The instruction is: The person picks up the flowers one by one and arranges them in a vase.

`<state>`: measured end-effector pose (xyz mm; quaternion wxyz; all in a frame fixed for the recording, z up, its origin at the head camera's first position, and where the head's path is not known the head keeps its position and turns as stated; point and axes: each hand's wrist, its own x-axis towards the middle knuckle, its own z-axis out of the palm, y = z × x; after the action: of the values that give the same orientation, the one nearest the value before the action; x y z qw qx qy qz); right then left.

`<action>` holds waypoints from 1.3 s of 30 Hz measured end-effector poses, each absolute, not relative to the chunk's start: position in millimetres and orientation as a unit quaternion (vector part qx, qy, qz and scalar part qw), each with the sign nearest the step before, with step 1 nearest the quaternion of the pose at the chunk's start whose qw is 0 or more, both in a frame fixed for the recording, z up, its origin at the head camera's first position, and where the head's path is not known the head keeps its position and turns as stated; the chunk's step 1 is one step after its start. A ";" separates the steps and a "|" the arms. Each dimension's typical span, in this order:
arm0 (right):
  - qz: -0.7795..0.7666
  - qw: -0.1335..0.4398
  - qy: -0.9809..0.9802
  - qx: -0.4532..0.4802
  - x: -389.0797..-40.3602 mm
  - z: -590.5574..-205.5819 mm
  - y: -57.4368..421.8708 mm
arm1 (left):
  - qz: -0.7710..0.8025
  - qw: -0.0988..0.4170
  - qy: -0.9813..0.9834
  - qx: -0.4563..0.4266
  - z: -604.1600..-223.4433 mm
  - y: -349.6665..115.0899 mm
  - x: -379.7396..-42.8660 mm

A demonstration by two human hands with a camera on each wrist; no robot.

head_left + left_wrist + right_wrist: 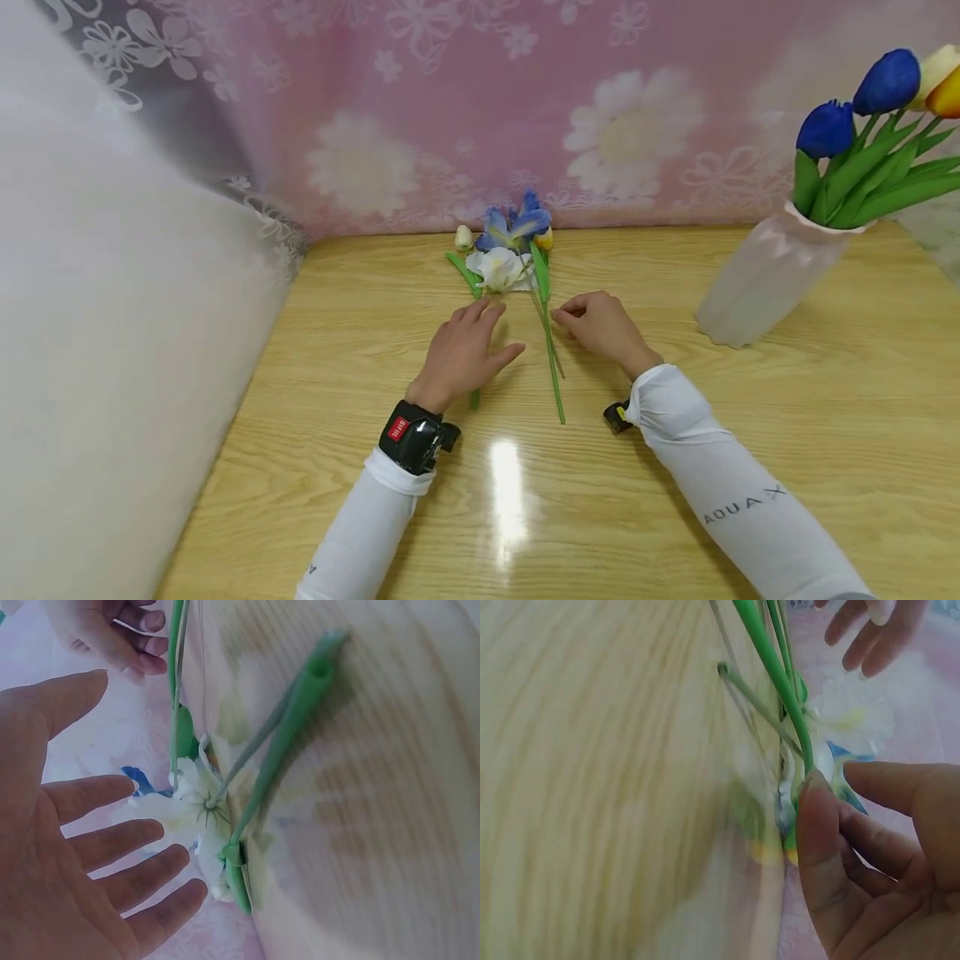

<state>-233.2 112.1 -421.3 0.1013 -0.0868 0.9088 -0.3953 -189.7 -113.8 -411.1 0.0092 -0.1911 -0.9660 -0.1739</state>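
Observation:
Several artificial flowers lie together on the table: a white open flower [497, 268], a blue iris-like flower [517, 225], a small white tulip [464, 238] and a yellow tulip [544, 239]. My left hand [462, 350] hovers with spread fingers over the left-hand stems, just below the white flower; its palm holds nothing in the left wrist view. Right of the crossing stems, my right hand [602, 327] has loosely bent fingers. In the right wrist view a gap shows between its thumb and index finger, and a green stem [769, 656] overlaps the thumb tip.
A pale ribbed vase [772, 275] holding blue and other tulips [826, 129] leans in view at the right. A pink floral cloth [480, 108] hangs behind the wooden table [337, 392]. A white wall [127, 292] runs along the left side.

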 end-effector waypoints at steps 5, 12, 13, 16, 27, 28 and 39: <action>-0.392 0.087 0.912 -0.088 -233.6 -422.7 109.7 | -0.170 0.003 -0.967 -0.191 -410.6 -113.5 -190.2; -0.400 0.091 0.909 -0.072 -234.0 -423.8 110.6 | -0.173 0.003 -0.966 -0.190 -411.3 -112.4 -189.1; -0.402 0.095 0.908 -0.068 -234.0 -423.8 110.9 | -0.173 0.003 -0.966 -0.190 -411.5 -112.2 -188.9; -0.408 0.110 0.905 -0.060 -233.9 -423.9 112.4 | -0.174 0.002 -0.966 -0.191 -412.2 -111.5 -188.4; -0.461 0.111 0.880 -0.038 -231.7 -424.2 118.2 | -0.179 -0.001 -0.967 -0.184 -413.3 -110.7 -187.4; -0.463 0.108 0.879 -0.037 -231.2 -423.3 119.0 | -0.180 0.000 -0.966 -0.184 -413.3 -110.8 -187.3; -0.464 0.047 0.884 -0.041 -219.7 -408.5 128.8 | -0.191 0.010 -0.963 -0.191 -410.4 -107.6 -186.0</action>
<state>-219.7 128.8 -408.5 0.0474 -0.0408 0.8836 -0.4641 -186.0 -107.6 -410.4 0.0101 -0.1911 -0.9627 -0.1910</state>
